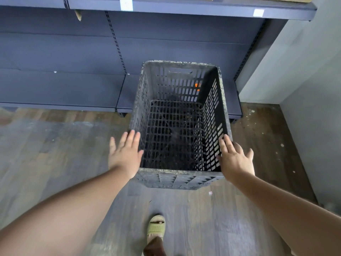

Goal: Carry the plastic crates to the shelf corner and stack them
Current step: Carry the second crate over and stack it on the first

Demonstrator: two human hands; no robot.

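A dark slotted plastic crate [181, 174] with a scuffed, speckled rim stands upright in front of the blue shelf unit, its open top facing me. Through the slots another crate seems to lie beneath it, though I cannot tell for sure. My left hand [125, 154] is flat with fingers spread by the crate's near left corner, touching or just off the rim. At the near right corner my right hand [235, 159] is spread open against the rim. Neither hand grips anything.
Blue metal shelving [60, 89] runs across the back, its low base shelf just behind the crate. A grey wall [310, 89] closes off the right side, forming the corner. The floor is worn wood planks [55, 145]. My foot in a green sandal [156, 228] is below the crate.
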